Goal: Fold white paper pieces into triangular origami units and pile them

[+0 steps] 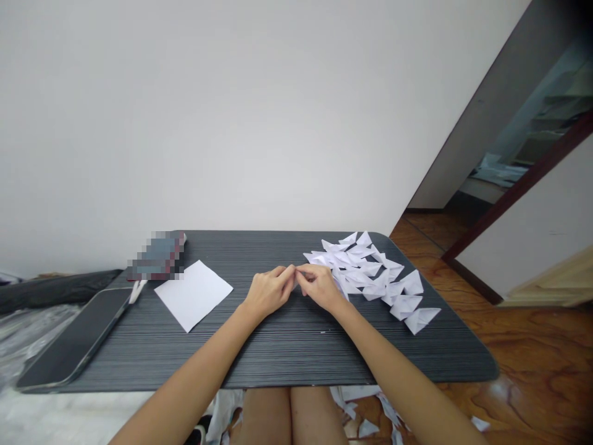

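Over the middle of the dark table, my left hand (270, 292) and my right hand (320, 286) meet at the fingertips. Both are closed, with thumbs and fingers pinched together. Whatever lies between them, if anything, is hidden by the fingers. Just right of my right hand spreads a pile of white folded paper boats (370, 272), pointed at their ends and partly overlapping. A square stack of white paper (193, 296) lies flat to the left of my left hand, apart from it.
The dark, ribbed table (287, 352) stands against a pale wall (278, 111). A phone (76, 340) lies along its left edge, near a blurred-out object (157, 256) and a white cable (137, 290). Paper scraps (368, 428) litter the wooden floor (532, 352).
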### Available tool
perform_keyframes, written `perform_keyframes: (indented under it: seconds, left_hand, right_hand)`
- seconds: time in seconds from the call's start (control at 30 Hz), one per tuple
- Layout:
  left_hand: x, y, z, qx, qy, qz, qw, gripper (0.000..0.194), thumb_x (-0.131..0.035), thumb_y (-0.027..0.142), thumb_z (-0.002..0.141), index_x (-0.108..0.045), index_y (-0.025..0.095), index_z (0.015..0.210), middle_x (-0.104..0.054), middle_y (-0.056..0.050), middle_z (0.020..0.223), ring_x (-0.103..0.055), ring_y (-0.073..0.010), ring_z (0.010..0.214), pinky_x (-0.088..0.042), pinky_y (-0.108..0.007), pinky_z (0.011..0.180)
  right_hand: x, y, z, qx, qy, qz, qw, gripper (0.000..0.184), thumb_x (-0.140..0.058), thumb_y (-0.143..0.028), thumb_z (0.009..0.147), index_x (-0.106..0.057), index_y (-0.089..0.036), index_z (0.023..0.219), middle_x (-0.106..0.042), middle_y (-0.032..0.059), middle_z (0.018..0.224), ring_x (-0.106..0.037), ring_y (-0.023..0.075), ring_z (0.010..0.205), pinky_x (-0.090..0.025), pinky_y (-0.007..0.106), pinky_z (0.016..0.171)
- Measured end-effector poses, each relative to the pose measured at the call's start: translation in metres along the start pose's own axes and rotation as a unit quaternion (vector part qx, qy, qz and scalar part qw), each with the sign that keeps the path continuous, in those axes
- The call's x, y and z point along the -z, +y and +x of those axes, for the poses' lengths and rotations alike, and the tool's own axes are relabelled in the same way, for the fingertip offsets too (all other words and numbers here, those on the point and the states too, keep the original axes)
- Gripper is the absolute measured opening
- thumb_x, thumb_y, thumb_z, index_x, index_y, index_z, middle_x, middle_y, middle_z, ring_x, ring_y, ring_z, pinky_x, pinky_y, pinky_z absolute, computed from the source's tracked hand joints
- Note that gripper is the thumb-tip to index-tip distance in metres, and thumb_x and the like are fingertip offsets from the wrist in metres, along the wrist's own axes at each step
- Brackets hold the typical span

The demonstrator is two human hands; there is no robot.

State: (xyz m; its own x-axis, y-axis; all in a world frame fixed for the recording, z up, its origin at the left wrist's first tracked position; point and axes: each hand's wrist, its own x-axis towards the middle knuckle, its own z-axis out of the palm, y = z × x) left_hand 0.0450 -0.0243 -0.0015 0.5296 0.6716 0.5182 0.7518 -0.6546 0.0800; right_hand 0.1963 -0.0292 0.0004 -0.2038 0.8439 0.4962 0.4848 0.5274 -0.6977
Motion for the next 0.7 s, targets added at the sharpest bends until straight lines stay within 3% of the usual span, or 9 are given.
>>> perform_keyframes:
  seconds: [0.27, 0.5, 0.7]
  left_hand:
    - [-0.003, 0.001, 0.000, -0.022, 0.008, 0.048, 0.999, 0.020, -0.035, 0.024, 0.082, -0.053, 0.017, 0.079, -0.058, -0.002, 0.069, -0.055, -0.0120, 0.055, -0.035, -0.020, 0.044]
    - [-0.010, -0.004, -0.001, -0.008, 0.068, -0.074, 0.995, 0.017, -0.037, 0.022, 0.082, -0.053, 0.016, 0.082, -0.057, -0.003, 0.070, -0.055, -0.0108, 0.060, -0.043, -0.020, 0.053]
    - [-0.007, -0.004, 0.000, 0.041, 0.108, -0.205, 0.972, 0.014, -0.041, 0.021, 0.081, -0.052, 0.015, 0.083, -0.059, -0.004, 0.075, -0.056, -0.0089, 0.060, -0.047, -0.018, 0.056]
  right_hand:
    - [0.000, 0.000, 0.000, 0.039, -0.027, -0.064, 0.997, 0.020, -0.045, -0.018, 0.076, -0.062, -0.016, 0.065, -0.061, 0.0022, 0.063, -0.052, 0.0108, 0.054, -0.039, 0.021, 0.054]
    - [0.002, -0.002, 0.002, -0.019, -0.022, -0.007, 1.000, 0.020, -0.044, -0.022, 0.077, -0.063, -0.015, 0.072, -0.060, 0.0002, 0.058, -0.050, 0.0087, 0.045, -0.039, 0.019, 0.046]
    - [0.003, 0.000, 0.001, -0.039, -0.011, 0.070, 0.997, 0.022, -0.044, -0.027, 0.079, -0.062, -0.014, 0.077, -0.057, -0.0007, 0.055, -0.047, 0.0062, 0.035, -0.038, 0.018, 0.039]
